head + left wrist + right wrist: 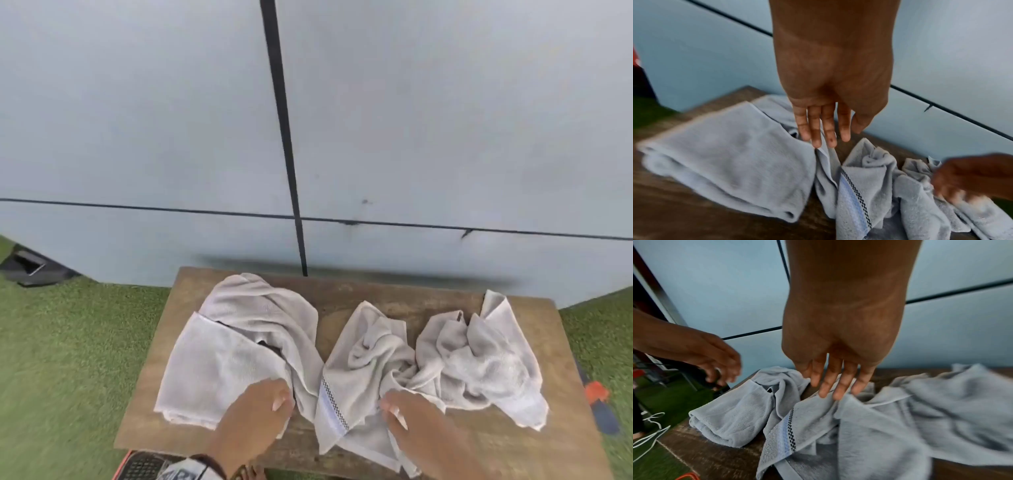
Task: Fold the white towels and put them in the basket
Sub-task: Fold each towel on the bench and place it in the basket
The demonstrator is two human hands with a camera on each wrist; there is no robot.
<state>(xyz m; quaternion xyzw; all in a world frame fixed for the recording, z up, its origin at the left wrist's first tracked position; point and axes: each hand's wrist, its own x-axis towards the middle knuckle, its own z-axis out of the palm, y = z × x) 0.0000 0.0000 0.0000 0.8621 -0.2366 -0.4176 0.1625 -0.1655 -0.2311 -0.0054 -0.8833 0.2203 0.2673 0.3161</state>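
Observation:
Three white towels lie on a wooden table. The left towel is partly folded, with a flat layer at the front. The middle towel is crumpled and shows a checkered stripe. The right towel is bunched up. My left hand hangs over the left towel's right edge with fingers straight and holds nothing. My right hand reaches down with straight fingers, its tips at the middle towel's folds. Both hands are blurred.
Pale wall panels stand right behind the table. Green turf surrounds it. An orange-rimmed dark mesh object sits below the near left corner. An orange and dark item lies at the right, a white cord at the left.

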